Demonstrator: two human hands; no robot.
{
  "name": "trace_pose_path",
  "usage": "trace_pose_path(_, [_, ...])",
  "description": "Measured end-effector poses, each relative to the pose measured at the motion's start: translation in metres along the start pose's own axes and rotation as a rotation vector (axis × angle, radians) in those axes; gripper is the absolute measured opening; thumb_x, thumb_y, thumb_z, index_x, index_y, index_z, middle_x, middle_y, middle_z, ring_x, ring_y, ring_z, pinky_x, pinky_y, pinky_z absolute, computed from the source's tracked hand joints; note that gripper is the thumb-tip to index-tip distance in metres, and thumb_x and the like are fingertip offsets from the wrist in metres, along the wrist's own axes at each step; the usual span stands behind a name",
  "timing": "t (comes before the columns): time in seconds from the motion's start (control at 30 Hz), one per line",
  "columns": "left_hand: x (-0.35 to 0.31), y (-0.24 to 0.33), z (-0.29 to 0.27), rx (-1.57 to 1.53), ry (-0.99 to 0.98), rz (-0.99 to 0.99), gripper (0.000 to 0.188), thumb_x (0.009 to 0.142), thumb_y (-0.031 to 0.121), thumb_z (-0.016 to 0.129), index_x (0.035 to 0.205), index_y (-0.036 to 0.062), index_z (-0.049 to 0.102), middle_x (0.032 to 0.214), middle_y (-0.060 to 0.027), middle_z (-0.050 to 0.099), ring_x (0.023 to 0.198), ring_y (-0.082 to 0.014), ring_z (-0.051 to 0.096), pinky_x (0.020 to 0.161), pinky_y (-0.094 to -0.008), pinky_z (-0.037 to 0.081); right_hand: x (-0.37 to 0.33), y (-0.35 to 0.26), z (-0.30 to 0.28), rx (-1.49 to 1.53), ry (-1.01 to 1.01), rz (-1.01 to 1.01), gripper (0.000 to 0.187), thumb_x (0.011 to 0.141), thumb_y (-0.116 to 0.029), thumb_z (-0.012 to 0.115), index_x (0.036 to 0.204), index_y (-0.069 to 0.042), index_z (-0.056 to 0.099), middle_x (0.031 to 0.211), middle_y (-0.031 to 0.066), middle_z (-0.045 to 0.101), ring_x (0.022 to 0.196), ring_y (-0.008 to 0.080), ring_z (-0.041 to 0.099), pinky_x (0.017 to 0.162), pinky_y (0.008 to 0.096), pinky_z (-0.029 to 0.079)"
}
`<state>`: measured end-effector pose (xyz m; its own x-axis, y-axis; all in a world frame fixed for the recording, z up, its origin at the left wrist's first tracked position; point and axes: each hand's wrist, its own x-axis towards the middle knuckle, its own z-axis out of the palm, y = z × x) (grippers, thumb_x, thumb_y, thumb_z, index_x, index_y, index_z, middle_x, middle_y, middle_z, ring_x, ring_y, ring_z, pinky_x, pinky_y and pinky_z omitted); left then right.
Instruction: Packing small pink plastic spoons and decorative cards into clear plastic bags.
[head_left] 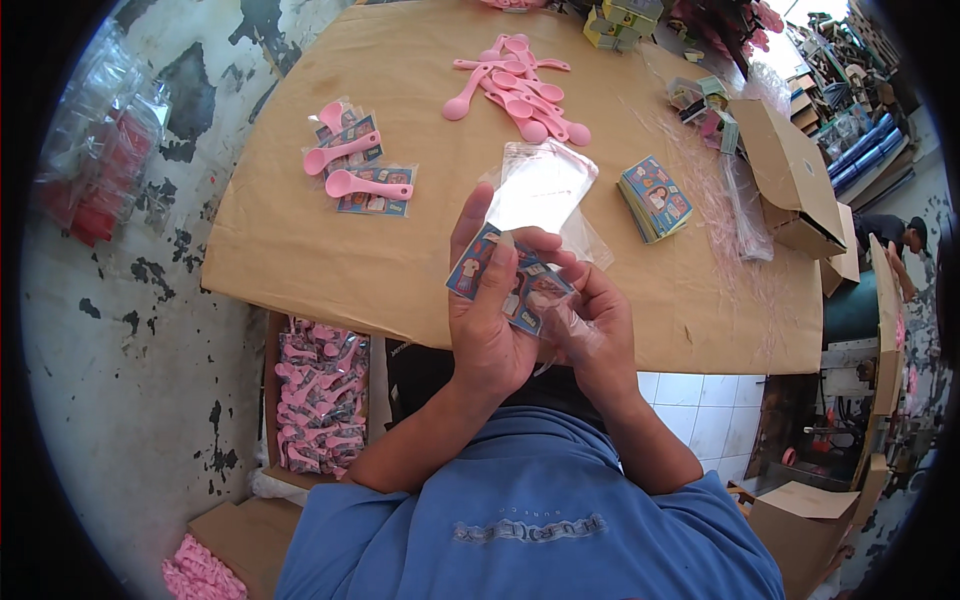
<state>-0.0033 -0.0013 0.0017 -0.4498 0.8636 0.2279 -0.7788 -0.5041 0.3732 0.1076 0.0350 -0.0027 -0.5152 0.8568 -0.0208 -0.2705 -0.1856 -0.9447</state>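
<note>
My left hand (pixel 492 340) grips a blue printed card (pixel 466 272) between thumb and fingers, above the table's near edge. The fingers of my right hand (pixel 605 340) pinch a clear plastic bag (pixel 566 322) at the card's lower right end. How far the card lies inside the bag I cannot tell. Just beyond my hands is a pile of clear plastic bags (pixel 545 185), shining with glare. A stack of cards (pixel 657 195) stands to the right. Farther off lies a heap of pink measuring spoons (pixel 515 85). At the left, pink spoons (pixel 370 188) lie on bagged cards.
A carton (pixel 273 380) full of bagged pink spoons stands below the table (pixel 270 230) at the left. An opened cardboard box (pixel 790 170) and tangled clear plastic strands (pixel 725 240) occupy the right side. Another person (pixel 890 235) is at the far right.
</note>
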Motion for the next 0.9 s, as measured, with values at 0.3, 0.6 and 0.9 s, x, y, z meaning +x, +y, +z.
trace_pose_path(0.3, [0.021,0.029,-0.018,0.063,0.291,-0.039,0.048,0.108,0.028,0.054,0.151,0.0148,0.038,0.094,-0.0032,0.06,0.081,-0.0122,0.062,0.084,-0.0353,0.057,0.01,-0.055,-0.009,-0.876,-0.257,-0.625,0.016,0.082,-0.002,0.079,0.095,-0.006,0.073,0.091,0.0093,0.065,0.076,0.0173,0.064,0.062,0.0285,0.05])
trace_pose_path(0.6, [0.02,0.061,-0.036,0.037,0.37,0.089,0.034,0.106,0.029,0.059,0.135,0.0115,0.054,0.09,0.0005,0.058,0.079,-0.0085,0.057,0.085,-0.0284,0.054,0.173,-0.09,-0.029,-1.23,-0.203,-0.589,0.022,0.091,-0.015,0.07,0.112,-0.008,0.072,0.085,0.0094,0.072,0.075,0.0213,0.067,0.067,0.0357,0.053])
trace_pose_path(0.9, [0.012,0.065,-0.04,0.13,0.38,0.124,0.038,0.106,0.033,0.057,0.137,0.0119,0.053,0.096,-0.0008,0.061,0.086,-0.0113,0.06,0.093,-0.0341,0.054,0.274,-0.045,-0.031,-1.746,-0.272,-0.642,0.03,0.093,-0.008,0.061,0.122,-0.012,0.067,0.109,0.0138,0.071,0.096,0.0316,0.069,0.084,0.0439,0.054])
